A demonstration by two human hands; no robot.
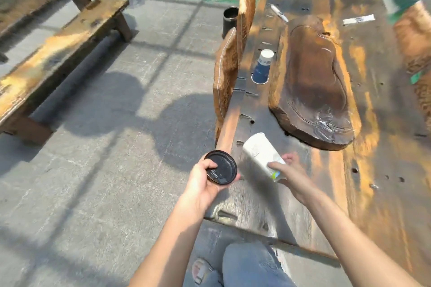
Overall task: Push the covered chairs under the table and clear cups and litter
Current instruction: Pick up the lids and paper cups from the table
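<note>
**A:** What do the hands hold?

**B:** The left hand (205, 184) has its fingers (210, 165) curled round a black lid (221, 168), thumb on top, at the edge of the desk (256, 205). The right hand (291, 175) grips a white paper cup (258, 154) by its narrower end. The cup is tilted above the desk, its wide end pointing away from those fingers.

**A:** Any other cup?

**B:** A blue cup (262, 67) lies on the desk well beyond the right fingers, just beside a wooden slab (312, 81).

**A:** And the chairs?

**B:** Two covered chairs (227, 72) stand against the desk's edge, beyond the left fingers.

**A:** Litter?

**B:** Paper wrappers (358, 19) lie on the desk, far beyond both hands. A dark can (229, 20) stands on the floor by the farther chair.
</note>
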